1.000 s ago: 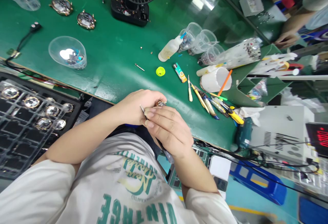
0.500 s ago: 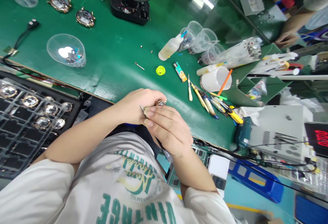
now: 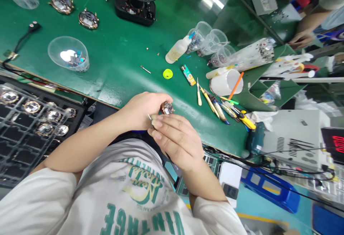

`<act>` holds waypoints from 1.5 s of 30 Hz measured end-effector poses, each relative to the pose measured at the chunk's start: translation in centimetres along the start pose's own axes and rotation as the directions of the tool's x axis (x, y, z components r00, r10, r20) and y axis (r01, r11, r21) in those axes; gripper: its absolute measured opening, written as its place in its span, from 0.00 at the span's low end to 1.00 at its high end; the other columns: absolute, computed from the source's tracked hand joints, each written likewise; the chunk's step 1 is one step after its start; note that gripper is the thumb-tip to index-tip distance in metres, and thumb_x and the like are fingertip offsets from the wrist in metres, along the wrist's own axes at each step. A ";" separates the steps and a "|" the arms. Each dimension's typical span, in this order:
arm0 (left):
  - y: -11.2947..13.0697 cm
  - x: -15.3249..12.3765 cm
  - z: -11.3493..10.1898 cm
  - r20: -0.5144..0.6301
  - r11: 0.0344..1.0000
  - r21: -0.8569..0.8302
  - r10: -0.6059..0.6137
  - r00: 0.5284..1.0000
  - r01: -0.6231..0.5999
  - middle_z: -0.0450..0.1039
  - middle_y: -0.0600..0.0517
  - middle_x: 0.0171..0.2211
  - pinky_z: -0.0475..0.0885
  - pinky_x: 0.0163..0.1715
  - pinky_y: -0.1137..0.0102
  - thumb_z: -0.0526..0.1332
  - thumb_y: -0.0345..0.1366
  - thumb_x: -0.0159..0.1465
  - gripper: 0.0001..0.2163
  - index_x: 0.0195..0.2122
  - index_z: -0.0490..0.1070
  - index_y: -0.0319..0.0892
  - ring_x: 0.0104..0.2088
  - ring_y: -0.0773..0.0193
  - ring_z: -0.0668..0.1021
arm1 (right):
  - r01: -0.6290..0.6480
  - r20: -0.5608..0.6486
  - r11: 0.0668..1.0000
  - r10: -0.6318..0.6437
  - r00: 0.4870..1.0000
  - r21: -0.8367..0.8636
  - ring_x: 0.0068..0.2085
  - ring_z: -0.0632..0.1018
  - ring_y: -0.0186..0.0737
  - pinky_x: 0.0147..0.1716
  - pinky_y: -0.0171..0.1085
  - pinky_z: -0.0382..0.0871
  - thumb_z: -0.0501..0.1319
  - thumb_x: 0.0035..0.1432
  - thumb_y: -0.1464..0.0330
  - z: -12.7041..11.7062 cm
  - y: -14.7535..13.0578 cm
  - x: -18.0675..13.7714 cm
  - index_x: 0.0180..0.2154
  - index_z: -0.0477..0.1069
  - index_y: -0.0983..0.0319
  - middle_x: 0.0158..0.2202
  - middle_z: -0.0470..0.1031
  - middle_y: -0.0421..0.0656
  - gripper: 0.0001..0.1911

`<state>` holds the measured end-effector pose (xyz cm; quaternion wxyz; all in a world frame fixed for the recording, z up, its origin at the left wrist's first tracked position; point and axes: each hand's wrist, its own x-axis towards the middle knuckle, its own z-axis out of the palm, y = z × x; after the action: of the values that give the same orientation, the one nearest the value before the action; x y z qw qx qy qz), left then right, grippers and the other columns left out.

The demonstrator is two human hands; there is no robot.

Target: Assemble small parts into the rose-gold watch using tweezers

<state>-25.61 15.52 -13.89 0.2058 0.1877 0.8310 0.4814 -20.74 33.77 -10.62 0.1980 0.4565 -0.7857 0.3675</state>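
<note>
Poking from L grip: watch (gold)

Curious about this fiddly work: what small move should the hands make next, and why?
Probably ease the thin tool onto the watch case: the left hand pinches the case, the right hand holds the tool, tip apart from it.

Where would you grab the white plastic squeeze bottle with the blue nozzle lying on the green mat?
Probably across the white squeeze bottle at its wide body, from above on the near side: it lies flat, and clear plastic cups crowd its nozzle end.
</note>
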 end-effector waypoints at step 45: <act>-3.0 -3.8 -2.0 0.003 0.813 0.486 0.365 0.931 -0.321 0.85 0.59 0.42 0.65 0.47 0.53 0.67 0.36 0.71 0.16 0.59 0.74 0.53 0.37 0.60 0.80 | -0.305 0.003 0.908 0.317 0.948 0.286 0.52 0.89 0.44 0.54 0.41 0.87 0.69 0.69 0.75 2.3 1.2 -7.2 0.50 0.81 0.66 0.51 0.87 0.54 0.09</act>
<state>-23.81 10.76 -14.95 0.0249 0.3575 0.8847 0.2982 -18.06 36.51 -17.25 0.0865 0.3410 -0.7833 0.5125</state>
